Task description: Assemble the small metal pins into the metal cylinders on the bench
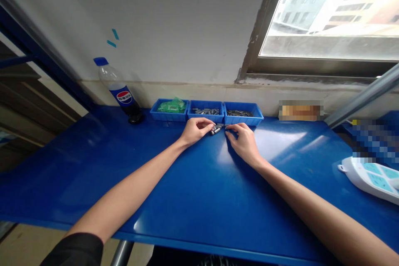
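My left hand (195, 129) rests on the blue table (174, 187) with its fingers curled, the fingertips pinched on small grey metal parts (215, 129) lying in front of the middle bin. My right hand (243, 140) lies just to the right, fingers bent and pinched close to the same little pile; what it holds is too small to make out. Three blue bins stand along the wall: the left bin (170, 110) holds green plastic pieces, the middle bin (206, 111) grey metal parts, the right bin (243, 114) thin dark pins.
A cola bottle (120, 91) stands at the back left by the wall. A white power strip (370, 176) lies at the right edge. A metal bar (361, 102) slants up at the right. A window is above.
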A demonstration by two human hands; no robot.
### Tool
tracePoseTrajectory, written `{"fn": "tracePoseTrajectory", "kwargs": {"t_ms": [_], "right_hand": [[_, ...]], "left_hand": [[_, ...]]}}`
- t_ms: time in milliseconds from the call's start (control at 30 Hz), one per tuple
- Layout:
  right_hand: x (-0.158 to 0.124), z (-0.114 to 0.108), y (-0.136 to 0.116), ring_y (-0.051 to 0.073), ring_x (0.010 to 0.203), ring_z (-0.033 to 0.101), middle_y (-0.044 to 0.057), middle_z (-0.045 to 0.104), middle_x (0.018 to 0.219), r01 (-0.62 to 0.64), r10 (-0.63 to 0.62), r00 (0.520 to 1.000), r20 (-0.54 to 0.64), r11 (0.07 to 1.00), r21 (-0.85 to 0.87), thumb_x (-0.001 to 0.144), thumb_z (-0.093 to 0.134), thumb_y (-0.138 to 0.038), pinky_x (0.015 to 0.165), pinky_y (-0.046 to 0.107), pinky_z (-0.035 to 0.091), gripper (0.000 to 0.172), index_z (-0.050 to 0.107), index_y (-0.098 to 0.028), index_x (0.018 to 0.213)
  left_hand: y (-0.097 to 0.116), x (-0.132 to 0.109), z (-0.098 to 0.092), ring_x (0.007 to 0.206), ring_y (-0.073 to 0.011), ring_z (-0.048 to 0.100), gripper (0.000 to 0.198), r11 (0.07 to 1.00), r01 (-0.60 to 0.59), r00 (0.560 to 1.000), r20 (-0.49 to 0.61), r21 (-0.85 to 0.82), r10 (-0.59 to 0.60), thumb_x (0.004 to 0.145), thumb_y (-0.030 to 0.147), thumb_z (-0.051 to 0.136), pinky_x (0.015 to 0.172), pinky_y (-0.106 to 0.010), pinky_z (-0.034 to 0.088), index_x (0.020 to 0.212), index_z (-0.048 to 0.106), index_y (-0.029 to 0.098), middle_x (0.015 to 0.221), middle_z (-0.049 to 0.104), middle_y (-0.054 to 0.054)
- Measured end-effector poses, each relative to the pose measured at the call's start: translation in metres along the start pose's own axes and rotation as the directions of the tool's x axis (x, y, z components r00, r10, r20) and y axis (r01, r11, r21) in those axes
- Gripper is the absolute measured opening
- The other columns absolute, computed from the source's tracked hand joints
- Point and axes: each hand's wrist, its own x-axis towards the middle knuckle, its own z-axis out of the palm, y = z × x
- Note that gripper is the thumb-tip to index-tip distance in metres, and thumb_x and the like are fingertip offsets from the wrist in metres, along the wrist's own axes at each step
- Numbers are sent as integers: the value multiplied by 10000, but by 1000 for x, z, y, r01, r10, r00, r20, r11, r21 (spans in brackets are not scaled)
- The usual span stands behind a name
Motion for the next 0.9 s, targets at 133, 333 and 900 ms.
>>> {"fn": "tracePoseTrajectory", "kwargs": {"t_ms": [133, 333, 900], "right_hand": [[0, 1, 3, 257, 947, 657, 104, 675, 1040, 2, -2, 1000, -20, 1000, 7, 892, 630, -281, 901, 416, 551, 207, 769, -203, 1023], [1, 3, 5, 279, 990, 657, 121, 696, 1097, 14, -14, 1000, -16, 1000, -24, 886, 637, -286, 894, 423, 552, 281, 754, -195, 1125], [6, -7, -6, 227, 725, 730, 68, 769, 848, -186, 190, 981, 40, 864, 468, 886, 678, -527, 686, 338, 567, 344, 697, -214, 1028]], "left_hand": [[-1, 0, 0, 759, -216, 764, 272, 1000, 11, 999, 41, 10, -11, 804, 373, 766, 740, -306, 615, 904, 788, 121, 850, 799, -101], [0, -1, 0, 755, -207, 759, 253, 1000, 10, 999, 43, 13, -11, 801, 353, 757, 738, -296, 604, 891, 786, 119, 850, 797, -99], [8, -3, 0, 780, -209, 760, 269, 999, 6, 996, 84, 32, -8, 828, 377, 747, 761, -301, 602, 931, 785, 131, 877, 800, -94]]}}
